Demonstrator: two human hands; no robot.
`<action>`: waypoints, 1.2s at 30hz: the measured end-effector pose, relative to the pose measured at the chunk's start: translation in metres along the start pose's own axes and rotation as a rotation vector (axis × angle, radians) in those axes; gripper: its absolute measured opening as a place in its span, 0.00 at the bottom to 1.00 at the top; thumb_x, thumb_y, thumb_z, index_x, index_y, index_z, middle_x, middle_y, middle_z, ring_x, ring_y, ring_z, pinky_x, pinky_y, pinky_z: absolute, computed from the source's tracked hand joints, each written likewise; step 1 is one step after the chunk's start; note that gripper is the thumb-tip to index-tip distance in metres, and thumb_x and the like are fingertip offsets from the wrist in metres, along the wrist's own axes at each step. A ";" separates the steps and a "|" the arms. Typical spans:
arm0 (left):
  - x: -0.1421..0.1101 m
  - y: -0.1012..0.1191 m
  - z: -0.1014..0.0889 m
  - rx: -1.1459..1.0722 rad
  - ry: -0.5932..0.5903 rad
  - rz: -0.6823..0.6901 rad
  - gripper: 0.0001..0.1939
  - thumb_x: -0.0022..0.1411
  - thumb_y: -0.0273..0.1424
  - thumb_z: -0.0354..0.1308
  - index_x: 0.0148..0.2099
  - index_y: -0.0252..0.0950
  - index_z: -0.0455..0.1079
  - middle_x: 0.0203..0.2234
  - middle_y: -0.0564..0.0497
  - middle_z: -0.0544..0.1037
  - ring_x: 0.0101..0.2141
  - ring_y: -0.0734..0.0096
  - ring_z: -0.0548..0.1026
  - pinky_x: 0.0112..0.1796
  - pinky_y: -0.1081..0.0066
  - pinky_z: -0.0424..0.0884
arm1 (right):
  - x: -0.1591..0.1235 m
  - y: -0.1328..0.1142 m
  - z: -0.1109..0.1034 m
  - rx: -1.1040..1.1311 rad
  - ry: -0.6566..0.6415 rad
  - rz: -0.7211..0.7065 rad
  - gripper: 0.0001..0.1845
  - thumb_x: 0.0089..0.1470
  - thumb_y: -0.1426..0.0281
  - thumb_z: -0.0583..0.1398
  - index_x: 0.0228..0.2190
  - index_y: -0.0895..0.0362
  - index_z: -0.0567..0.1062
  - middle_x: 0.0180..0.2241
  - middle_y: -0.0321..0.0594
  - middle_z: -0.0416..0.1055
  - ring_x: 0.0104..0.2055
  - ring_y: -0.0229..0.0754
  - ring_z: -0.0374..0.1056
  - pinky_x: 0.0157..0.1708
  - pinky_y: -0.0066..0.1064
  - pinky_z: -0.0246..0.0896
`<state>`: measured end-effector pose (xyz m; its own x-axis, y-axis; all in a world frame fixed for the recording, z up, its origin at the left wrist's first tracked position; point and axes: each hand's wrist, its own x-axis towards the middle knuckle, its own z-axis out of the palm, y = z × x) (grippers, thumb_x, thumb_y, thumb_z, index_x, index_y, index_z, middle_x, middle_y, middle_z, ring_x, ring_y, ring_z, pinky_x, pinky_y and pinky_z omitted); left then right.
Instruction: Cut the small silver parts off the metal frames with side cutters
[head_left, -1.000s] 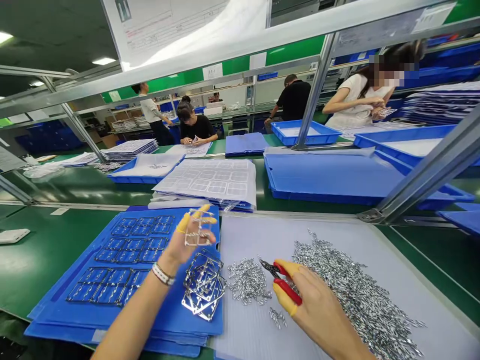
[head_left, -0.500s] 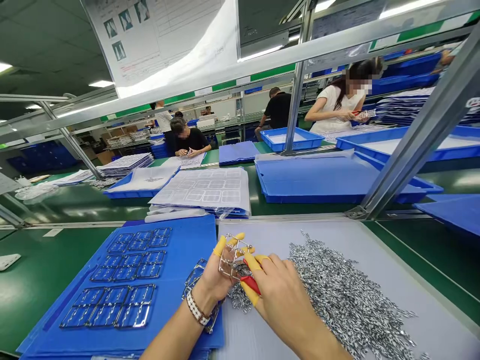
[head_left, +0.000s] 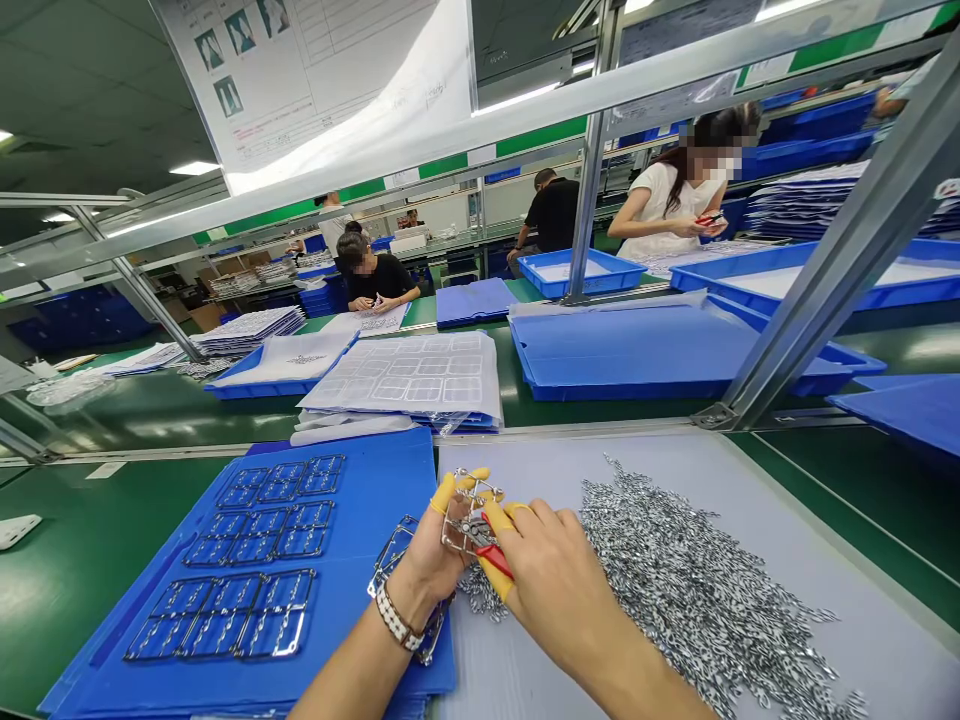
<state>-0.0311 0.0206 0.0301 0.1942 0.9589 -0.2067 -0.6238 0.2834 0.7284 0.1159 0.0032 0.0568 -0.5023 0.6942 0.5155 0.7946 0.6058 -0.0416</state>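
My left hand (head_left: pixel 433 548), with yellow finger covers, holds up a small metal wire frame (head_left: pixel 448 527) with rows of chain links in it. Red-handled pliers (head_left: pixel 493 556) are gripped in my right hand (head_left: pixel 555 575), their jaws against the wire frame. Exactly what the jaws pinch is too small to tell. Under my left wrist another wire frame (head_left: pixel 393 550) lies partly hidden. Finished-looking dark frames (head_left: pixel 255 535) lie in three rows on the blue sheet (head_left: pixel 375 480) to the left. A large heap of small metal links (head_left: pixel 675 570) spreads over the white surface to my right.
Beyond the bench edge stand a stack of white sheets (head_left: pixel 405 375), a blue tray (head_left: pixel 630 350) and a paper-lined tray (head_left: pixel 289 365). A metal post (head_left: pixel 840 240) slants up at right. Several co-workers sit farther back, one in a white top (head_left: pixel 671 205).
The pliers have turned slightly and their jaws now show more plainly across the wire frame. Both hands stay nearly in place. A co-worker's hands at back right have shifted.
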 end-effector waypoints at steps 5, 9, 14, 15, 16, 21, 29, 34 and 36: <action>-0.003 0.000 0.000 0.074 0.040 0.035 0.28 0.59 0.48 0.53 0.54 0.35 0.68 0.44 0.42 0.75 0.40 0.63 0.74 0.40 0.68 0.68 | -0.001 -0.004 -0.001 -0.056 -0.001 -0.007 0.15 0.46 0.69 0.64 0.38 0.56 0.72 0.28 0.38 0.69 0.31 0.45 0.62 0.31 0.37 0.47; -0.004 -0.001 0.000 0.065 0.039 0.021 0.26 0.60 0.46 0.53 0.53 0.34 0.69 0.43 0.42 0.75 0.38 0.65 0.74 0.37 0.69 0.69 | -0.003 -0.003 -0.005 -0.062 0.016 -0.011 0.15 0.46 0.71 0.64 0.38 0.57 0.72 0.28 0.37 0.69 0.31 0.44 0.62 0.31 0.37 0.47; -0.003 0.000 -0.002 -0.026 -0.054 -0.064 0.29 0.62 0.49 0.48 0.56 0.33 0.66 0.38 0.42 0.77 0.33 0.64 0.75 0.32 0.68 0.70 | 0.001 0.008 -0.011 -0.031 0.017 0.035 0.19 0.47 0.66 0.64 0.43 0.55 0.71 0.32 0.39 0.71 0.34 0.45 0.63 0.33 0.37 0.48; -0.003 0.001 -0.002 -0.028 -0.069 -0.078 0.29 0.62 0.49 0.47 0.56 0.33 0.66 0.38 0.41 0.77 0.33 0.64 0.75 0.32 0.68 0.70 | 0.003 0.010 -0.011 -0.033 0.012 0.049 0.18 0.48 0.66 0.63 0.43 0.56 0.71 0.32 0.40 0.72 0.35 0.45 0.63 0.33 0.37 0.48; -0.003 0.000 -0.003 -0.025 -0.078 -0.087 0.29 0.62 0.49 0.47 0.55 0.33 0.66 0.38 0.41 0.77 0.32 0.63 0.75 0.31 0.68 0.70 | 0.005 0.012 -0.011 -0.035 0.006 0.064 0.18 0.48 0.66 0.63 0.42 0.56 0.71 0.32 0.40 0.72 0.35 0.45 0.63 0.33 0.36 0.48; -0.002 -0.003 -0.004 -0.002 -0.047 -0.099 0.28 0.62 0.49 0.48 0.51 0.33 0.70 0.38 0.41 0.76 0.34 0.62 0.75 0.31 0.67 0.71 | 0.012 0.013 -0.006 -0.027 -0.019 0.086 0.15 0.50 0.68 0.61 0.42 0.56 0.71 0.32 0.39 0.71 0.35 0.45 0.63 0.34 0.36 0.47; -0.001 -0.008 -0.010 0.100 0.065 -0.040 0.25 0.58 0.48 0.54 0.48 0.34 0.71 0.33 0.45 0.73 0.30 0.65 0.74 0.28 0.68 0.70 | 0.013 0.012 -0.008 -0.081 -0.086 0.086 0.15 0.48 0.70 0.63 0.40 0.55 0.72 0.31 0.39 0.72 0.34 0.45 0.63 0.32 0.36 0.46; 0.000 -0.012 -0.015 0.143 0.121 -0.006 0.22 0.56 0.47 0.57 0.43 0.34 0.72 0.30 0.48 0.72 0.28 0.67 0.73 0.26 0.69 0.70 | 0.013 0.011 -0.013 -0.123 -0.115 0.078 0.14 0.48 0.69 0.63 0.40 0.56 0.73 0.30 0.40 0.72 0.33 0.46 0.64 0.32 0.37 0.46; 0.000 -0.012 -0.016 0.135 0.078 -0.039 0.23 0.56 0.48 0.56 0.42 0.33 0.72 0.29 0.47 0.73 0.28 0.65 0.73 0.27 0.68 0.70 | 0.012 0.011 -0.014 -0.128 -0.130 0.076 0.13 0.49 0.71 0.62 0.39 0.56 0.74 0.30 0.40 0.72 0.33 0.45 0.64 0.32 0.37 0.46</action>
<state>-0.0357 0.0173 0.0110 0.1538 0.9468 -0.2827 -0.5088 0.3211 0.7988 0.1230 0.0130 0.0744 -0.4722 0.7855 0.4000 0.8648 0.5007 0.0376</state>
